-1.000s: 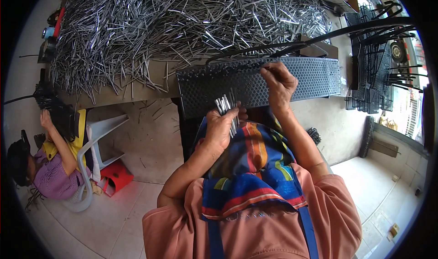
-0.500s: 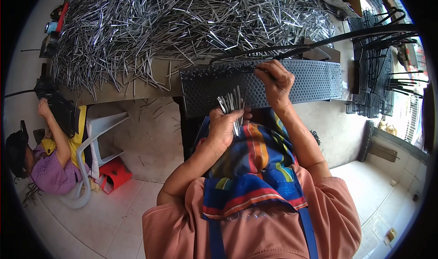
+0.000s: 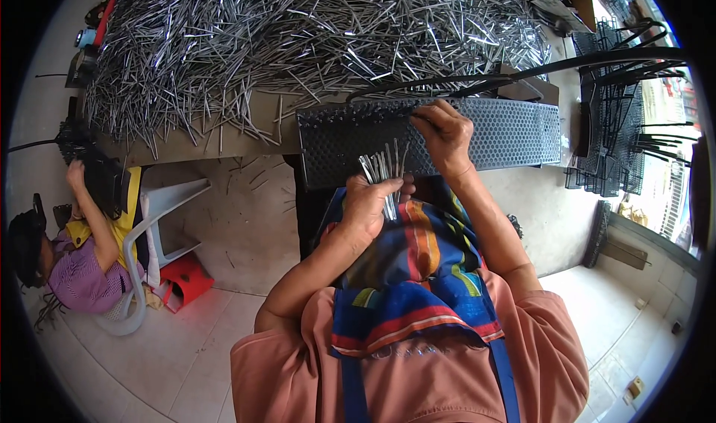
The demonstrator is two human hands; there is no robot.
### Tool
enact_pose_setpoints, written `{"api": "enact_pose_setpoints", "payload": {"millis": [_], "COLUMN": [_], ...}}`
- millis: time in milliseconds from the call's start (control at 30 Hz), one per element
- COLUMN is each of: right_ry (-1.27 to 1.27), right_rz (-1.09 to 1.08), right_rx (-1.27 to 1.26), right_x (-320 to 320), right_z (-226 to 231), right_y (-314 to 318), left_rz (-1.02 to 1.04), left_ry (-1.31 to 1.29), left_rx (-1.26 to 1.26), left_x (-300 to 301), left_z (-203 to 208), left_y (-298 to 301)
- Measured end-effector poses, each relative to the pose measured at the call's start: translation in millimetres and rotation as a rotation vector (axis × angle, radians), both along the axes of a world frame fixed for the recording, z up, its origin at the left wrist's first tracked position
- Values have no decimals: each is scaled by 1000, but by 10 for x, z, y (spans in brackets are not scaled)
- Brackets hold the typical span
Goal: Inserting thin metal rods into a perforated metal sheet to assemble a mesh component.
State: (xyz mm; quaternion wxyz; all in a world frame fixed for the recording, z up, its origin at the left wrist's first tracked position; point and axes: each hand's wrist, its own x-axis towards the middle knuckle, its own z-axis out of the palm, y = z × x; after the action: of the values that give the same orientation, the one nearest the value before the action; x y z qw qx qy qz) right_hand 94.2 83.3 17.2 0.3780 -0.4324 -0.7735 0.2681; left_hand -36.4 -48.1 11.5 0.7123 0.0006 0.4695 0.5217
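In front of me lies a long dark perforated panel with rows of small holes. Strip ends or knots line the left part of its far edge. My left hand is closed round a fan of thin silvery strips, their tips pointing away over the panel's near side. At the panel's far edge, where the row of knots stops, my right hand pinches with thumb and forefinger. What is between those fingertips is too small to tell.
A wide heap of loose strips covers the worktable. A black tube crosses beyond the panel. Black mesh racks stand at right. Left, a co-worker sits by a grey chair and a red container.
My right hand has shifted slightly left along the panel's far edge, still pinching. The left hand keeps its strips, which have spread a little at the tips.
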Motion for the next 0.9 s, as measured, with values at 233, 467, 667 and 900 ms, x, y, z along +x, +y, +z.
{"api": "enact_pose_setpoints", "payload": {"millis": [233,467,667,900], "right_ry": [-83,-168,94,451], "right_rz": [-4,-90,84,-224], "right_rx": [39,48,-755,-718], "right_x": [-33,120,210,252], "right_z": [-19,-21,-23,104], "right_y": [13,-87,-229,-115], "left_rz": [12,43,-16,-33], "left_ry": [-40,-61,-47,32], "left_rx": [-40,-33,36,-35], "left_x": [11,9,78,86], "left_z": [-1,55,70,23], "left_y": [64,139,139,123]}}
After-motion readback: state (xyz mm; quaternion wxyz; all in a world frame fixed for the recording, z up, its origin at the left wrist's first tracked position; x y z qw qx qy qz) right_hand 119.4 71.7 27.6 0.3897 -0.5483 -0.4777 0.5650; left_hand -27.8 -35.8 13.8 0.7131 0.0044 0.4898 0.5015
